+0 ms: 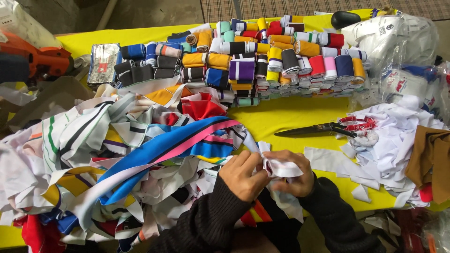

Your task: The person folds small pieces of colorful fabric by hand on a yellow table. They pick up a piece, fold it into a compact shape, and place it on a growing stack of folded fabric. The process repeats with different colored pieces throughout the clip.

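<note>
My left hand [241, 174] and my right hand [294, 174] meet at the table's front edge, both closed on a small roll of white fabric strip [280, 167]. A long strip runs from the roll up and left into a big heap of loose striped fabric strips [117, 154], white, blue, pink and yellow. Both arms wear dark knitted sleeves. The roll's inner turns are hidden by my fingers.
Many tight coloured fabric rolls [262, 61] are stacked at the back of the yellow table [290, 117]. Black scissors with wrapped handles [323, 128] lie to the right. White scraps [398, 136], brown cloth [429, 159] and plastic bags [398, 42] fill the right side.
</note>
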